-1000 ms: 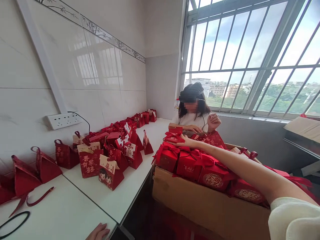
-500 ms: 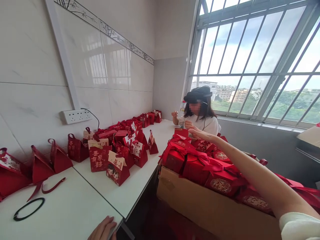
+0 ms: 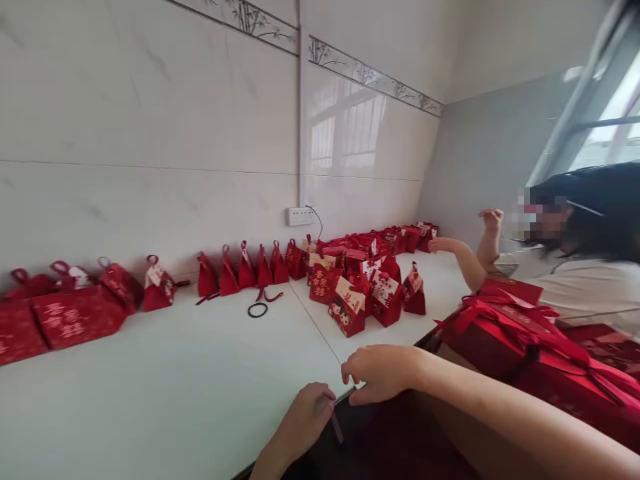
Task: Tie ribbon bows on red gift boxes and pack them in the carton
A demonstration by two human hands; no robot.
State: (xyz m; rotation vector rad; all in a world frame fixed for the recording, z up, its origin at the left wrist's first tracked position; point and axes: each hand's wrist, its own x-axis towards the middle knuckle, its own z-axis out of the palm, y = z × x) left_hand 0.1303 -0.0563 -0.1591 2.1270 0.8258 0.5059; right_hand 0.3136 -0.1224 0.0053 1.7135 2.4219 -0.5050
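My left hand rests at the front edge of the white table, with its fingers loosely bent and no object visible in it. Just right of it, over the same edge, hovers my right hand, its thumb apart from its curved fingers and nothing between them. Beyond the hands stand small red gift boxes with ribbon loops; the nearest is a box with a cream flap. A black hair-tie-like ring and a dark red ribbon piece lie on the table.
More red gift boxes line the wall side. To the right are larger red boxes with bows in a cardboard carton. Behind them a person in a white top has both hands raised. A power strip is on the wall.
The view has swung left. My right arm has come back from the red box on the carton to the table edge, near my left hand, and the hand is now empty.
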